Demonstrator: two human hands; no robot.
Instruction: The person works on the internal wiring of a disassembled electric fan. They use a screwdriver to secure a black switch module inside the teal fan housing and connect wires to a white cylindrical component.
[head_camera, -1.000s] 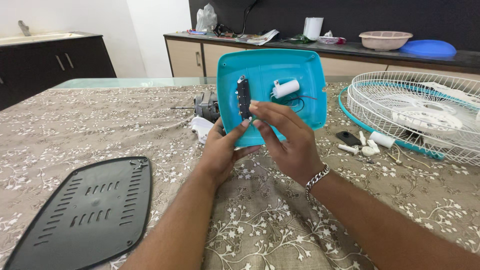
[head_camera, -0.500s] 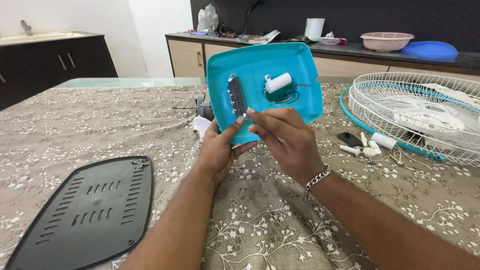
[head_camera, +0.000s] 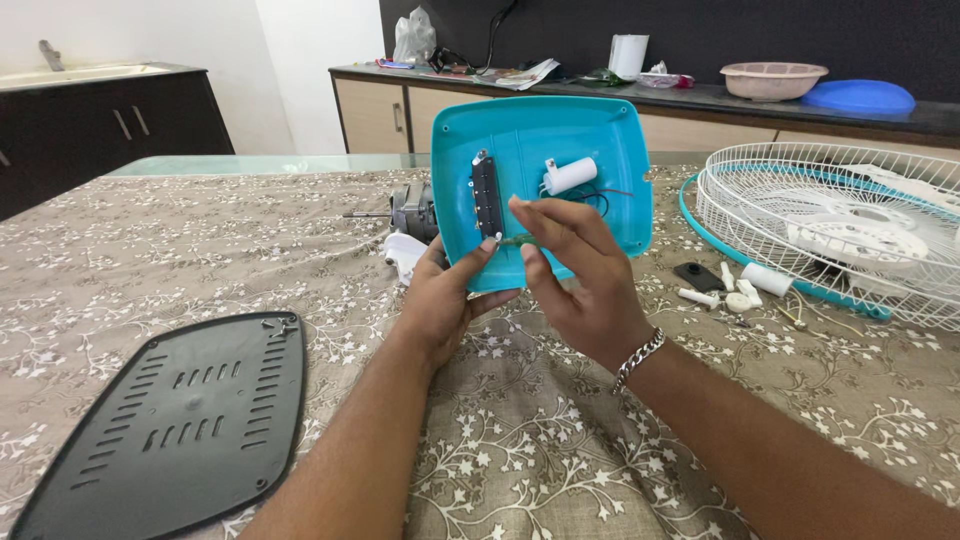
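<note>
The turquoise rectangular plastic fan base (head_camera: 600, 215) looks smooth and faintly glossy; the black slotted plastic bottom plate (head_camera: 170, 425) is matt; the beige flower-patterned tablecloth (head_camera: 520, 460) looks woven; the white wire fan guard (head_camera: 850, 225) looks coated metal

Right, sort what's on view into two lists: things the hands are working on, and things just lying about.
In hand:
- turquoise plastic fan-base shell, held upright by the left hand
- black switch strip inside it
- white cylinder with wires inside it
- right hand, fingers at the strip

Lying about:
- black vented base plate
- white wire fan guard
- grey motor
- small white parts
</note>
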